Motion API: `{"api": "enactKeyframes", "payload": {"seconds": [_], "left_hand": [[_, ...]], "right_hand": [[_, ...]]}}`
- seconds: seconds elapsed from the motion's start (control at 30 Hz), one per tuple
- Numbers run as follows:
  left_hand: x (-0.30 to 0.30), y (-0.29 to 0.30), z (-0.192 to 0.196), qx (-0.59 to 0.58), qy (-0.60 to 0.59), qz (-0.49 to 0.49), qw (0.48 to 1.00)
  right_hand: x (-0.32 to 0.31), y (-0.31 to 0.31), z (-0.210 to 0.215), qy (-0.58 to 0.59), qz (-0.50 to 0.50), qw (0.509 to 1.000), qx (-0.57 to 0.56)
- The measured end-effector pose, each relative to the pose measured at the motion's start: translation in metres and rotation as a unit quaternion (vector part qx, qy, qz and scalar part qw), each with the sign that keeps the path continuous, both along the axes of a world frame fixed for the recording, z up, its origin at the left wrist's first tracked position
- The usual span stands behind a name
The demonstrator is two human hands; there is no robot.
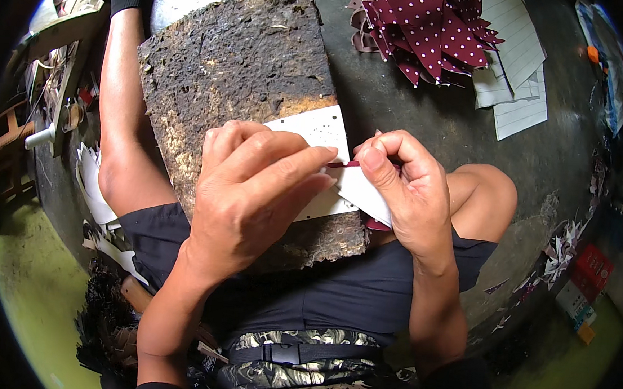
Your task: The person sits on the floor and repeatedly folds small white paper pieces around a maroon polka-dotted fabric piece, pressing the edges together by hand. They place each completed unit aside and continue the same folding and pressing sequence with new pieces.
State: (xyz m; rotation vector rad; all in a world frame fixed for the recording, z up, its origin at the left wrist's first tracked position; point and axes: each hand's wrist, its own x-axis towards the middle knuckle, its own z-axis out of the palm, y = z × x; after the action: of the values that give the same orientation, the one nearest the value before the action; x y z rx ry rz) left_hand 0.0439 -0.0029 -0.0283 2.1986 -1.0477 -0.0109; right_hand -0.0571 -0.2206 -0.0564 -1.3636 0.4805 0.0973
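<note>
- Maroon-edged white folded piece point(364, 191) lies between the hands, above the right edge of the worn slab board point(227, 58), near its lower-right corner.
- Its long axis slants from the left fingertips down toward the right palm.
- The right hand point(414, 194) is nearer, pinching it between thumb and fingers.
- The left hand point(252, 165) has thumb and forefinger narrowly apart at its upper-left end, over the white dotted plate point(325, 129); I cannot tell if they grip.
</note>
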Motion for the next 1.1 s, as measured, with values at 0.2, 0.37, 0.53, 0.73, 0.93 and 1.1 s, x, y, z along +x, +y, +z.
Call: {"api": "enactKeyframes", "payload": {"seconds": [0.2, 0.37, 0.53, 0.73, 0.93, 1.1], "left_hand": [[-0.002, -0.001, -0.008, -0.003, -0.046, -0.004, 0.999], [-0.003, -0.008, -0.011, -0.016, -0.067, -0.001, 0.998], [-0.004, -0.011, -0.008, 0.005, -0.099, -0.01, 0.995], [-0.009, -0.019, -0.011, 0.042, -0.084, -0.007, 0.996], [-0.037, -0.033, 0.019, -0.004, 0.073, -0.012, 0.997], [-0.08, -0.043, 0.034, -0.056, 0.135, -0.046, 0.988]], "right_hand": [[-0.001, 0.0, -0.02, -0.022, -0.007, 0.999, -0.044], [-0.007, -0.002, -0.033, 0.0, -0.02, 1.0, -0.004], [-0.009, -0.002, -0.038, -0.002, -0.02, 0.999, -0.027], [-0.012, -0.008, -0.043, 0.007, -0.047, 0.989, -0.143], [-0.019, -0.021, -0.003, -0.06, -0.137, 0.973, -0.173], [-0.024, 0.005, 0.053, -0.165, -0.235, 0.957, -0.046]]}}
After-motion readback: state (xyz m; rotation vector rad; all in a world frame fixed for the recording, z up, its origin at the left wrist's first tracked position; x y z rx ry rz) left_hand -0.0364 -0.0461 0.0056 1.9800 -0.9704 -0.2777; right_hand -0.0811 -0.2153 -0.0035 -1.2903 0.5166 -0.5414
